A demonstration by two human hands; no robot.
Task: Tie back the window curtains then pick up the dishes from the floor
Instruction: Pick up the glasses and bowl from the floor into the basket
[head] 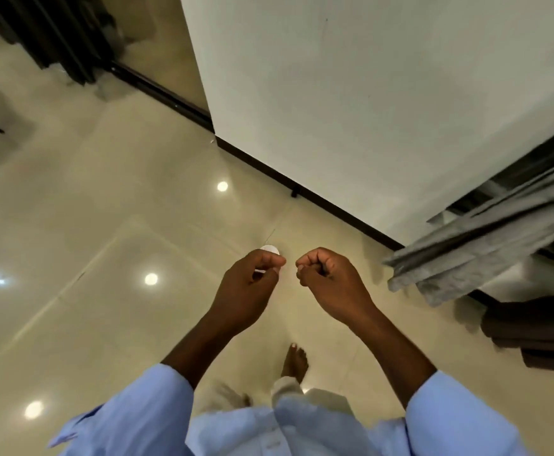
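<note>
1. Step in hand: my read is the curtain step, or the walk between curtain and dishes. The person is standing on the glossy tiled floor [111, 199] facing a white wall [351, 93], one bare foot [295, 360] showing at lower centre.
2. The grey curtain [486, 255] is hanging at right of frame, bunched into folds; no tie-back is visible on it (cannot tell if it is tied). A dark curtain [55, 37] is sitting at upper left, also showing no tie.
3. The left hand [252, 284] is raised at centre frame, fingers curled with thumb meeting fingertips in a pinch. Whether it is holding anything, cannot tell.
4. A small white round object [270, 250] is showing just behind the left hand's knuckles. It could be a dish on the floor or something pinched; too hidden to say.
5. The right hand [328, 278] is clenched in a loose fist just beside the left, knuckles toward the wall, nothing visible inside it.
6. Both forearms are reaching forward from light blue sleeves [459, 419], wrists level, hands near but apart.
7. Next move, as a judgement: turning right and reaching for the grey curtain to gather it, needing both hands released first; no other dishes are in view yet.
</note>
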